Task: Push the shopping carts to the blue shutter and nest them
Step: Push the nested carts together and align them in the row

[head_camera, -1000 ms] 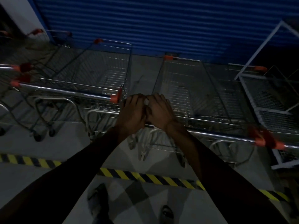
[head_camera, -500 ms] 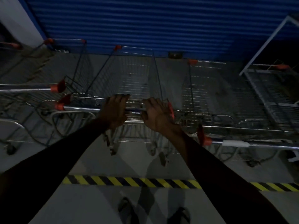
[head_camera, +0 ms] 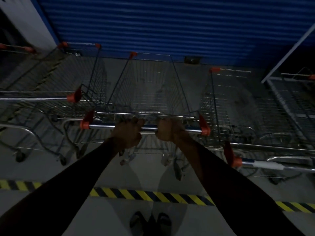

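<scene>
Squarely, both hands (head_camera: 127,134) (head_camera: 166,131) round the cart handle (head_camera: 148,128), blue shutter (head_camera: 153,26) ahead.

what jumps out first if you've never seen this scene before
The blue shutter fills the top of the view, the brightest thing in a dim space. In the middle, the left hand and right hand grip the handle of a wire shopping cart that faces the shutter, with other carts parked on either side. Near the bottom, a yellow-and-black hazard stripe crosses the floor.
</scene>
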A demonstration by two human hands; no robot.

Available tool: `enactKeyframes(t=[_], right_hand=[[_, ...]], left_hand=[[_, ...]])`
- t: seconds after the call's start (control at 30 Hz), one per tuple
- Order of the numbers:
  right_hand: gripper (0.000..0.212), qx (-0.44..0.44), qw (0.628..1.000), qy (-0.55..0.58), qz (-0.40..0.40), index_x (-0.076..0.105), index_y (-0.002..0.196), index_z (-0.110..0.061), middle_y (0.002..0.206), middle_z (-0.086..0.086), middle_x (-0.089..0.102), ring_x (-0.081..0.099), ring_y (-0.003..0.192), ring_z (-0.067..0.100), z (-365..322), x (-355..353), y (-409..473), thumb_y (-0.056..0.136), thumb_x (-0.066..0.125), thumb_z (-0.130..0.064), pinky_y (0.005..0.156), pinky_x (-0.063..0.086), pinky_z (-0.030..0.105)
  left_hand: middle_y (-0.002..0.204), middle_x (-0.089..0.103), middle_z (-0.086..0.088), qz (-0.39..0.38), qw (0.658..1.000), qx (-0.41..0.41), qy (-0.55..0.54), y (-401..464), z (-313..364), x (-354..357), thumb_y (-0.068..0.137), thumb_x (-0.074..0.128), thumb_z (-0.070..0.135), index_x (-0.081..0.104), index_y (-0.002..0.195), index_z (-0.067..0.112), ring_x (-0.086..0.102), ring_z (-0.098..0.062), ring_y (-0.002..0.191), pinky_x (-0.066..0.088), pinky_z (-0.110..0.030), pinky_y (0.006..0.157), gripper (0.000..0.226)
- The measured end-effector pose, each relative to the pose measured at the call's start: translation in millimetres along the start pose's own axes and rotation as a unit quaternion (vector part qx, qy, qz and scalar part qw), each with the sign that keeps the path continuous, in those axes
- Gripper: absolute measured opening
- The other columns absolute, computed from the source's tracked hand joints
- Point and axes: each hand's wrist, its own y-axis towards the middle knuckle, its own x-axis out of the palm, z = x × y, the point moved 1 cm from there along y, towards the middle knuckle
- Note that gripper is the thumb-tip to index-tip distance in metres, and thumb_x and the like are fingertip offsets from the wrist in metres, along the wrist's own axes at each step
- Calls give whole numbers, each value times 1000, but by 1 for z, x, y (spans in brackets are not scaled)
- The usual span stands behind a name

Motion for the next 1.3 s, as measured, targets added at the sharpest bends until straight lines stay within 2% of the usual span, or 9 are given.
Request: enactKeyframes(t=[0.2, 0.33, 0.43, 0.5, 0.6, 0.7, 0.83, 0.97, 1.3], right_hand=[[48, 1, 1000, -8, -21, 64, 115, -17, 117, 11, 66, 63, 104, 31, 11, 0, -5, 83, 56, -52, 90, 52, 43], [39, 18, 999, -16, -21, 66, 104, -16, 108, 10, 68, 65, 94, 30, 5, 0, -17, 81, 58, -47, 86, 53, 42], [34, 19, 999, -30, -16, 64, 104, -15, 109, 8, 68, 64, 97, 30, -4, 0, -34, 84, 57, -41, 82, 49, 34], [30, 34, 999, -22, -10, 64, 106, -15, 108, 7, 67, 64, 99, 29, -12, 3, -44, 86, 57, -37, 77, 44, 32], [27, 61, 998, -6, 23, 64, 100, -17, 101, 7, 69, 65, 92, 30, -28, 9, -59, 83, 58, -36, 84, 50, 38], [31, 31, 995, -38, 87, 67, 95, -9, 87, 13, 69, 66, 79, 32, -44, 11, -67, 82, 56, -35, 73, 55, 41], [50, 32, 998, -31, -36, 61, 122, -19, 113, 10, 67, 65, 103, 32, -36, 13, -61, 83, 52, -49, 82, 51, 37], [50, 92, 994, -51, 7, 62, 115, -15, 109, 13, 67, 64, 100, 36, -17, 20, -71, 84, 56, -53, 83, 53, 45], [55, 98, 988, -105, 53, 68, 107, -21, 102, 10, 70, 66, 94, 34, -16, 32, -79, 75, 54, -63, 77, 53, 43]], left_hand=[[102, 71, -6, 21, 999, -9, -46, -7, 3, 1, 78, 68, 33, 62, 116, 18, 69, -34, 88, 53, -40, 74, 42], [132, 61, -3, -96, 994, -23, -36, -5, -7, -8, 80, 34, 63, 52, 136, 26, 58, -29, 117, 47, -35, 93, 69], [131, 60, -3, -139, 990, -31, -13, -9, -20, 0, 80, 35, 66, 53, 132, 27, 58, -29, 116, 48, -37, 95, 68], [121, 65, 1, -115, 993, -26, 13, -17, -23, 6, 76, 32, 67, 56, 121, 34, 62, -27, 108, 50, -37, 89, 60], [110, 69, 4, -66, 996, -27, 53, -29, -24, 7, 73, 36, 62, 60, 112, 38, 66, -27, 103, 52, -42, 87, 52], [108, 71, 2, -50, 996, -24, 66, -39, -28, 9, 74, 40, 58, 62, 110, 35, 66, -28, 102, 52, -47, 87, 48], [111, 70, -4, -38, 998, -45, 32, -48, -32, 7, 76, 50, 56, 61, 114, 33, 64, -34, 103, 52, -48, 88, 45], [113, 69, -6, -51, 998, -22, 15, -48, -31, 5, 82, 49, 50, 59, 115, 30, 65, -32, 102, 51, -43, 81, 41], [110, 66, -10, -33, 998, -37, 42, -58, -22, 7, 83, 51, 48, 60, 117, 26, 64, -33, 99, 49, -41, 77, 41]])
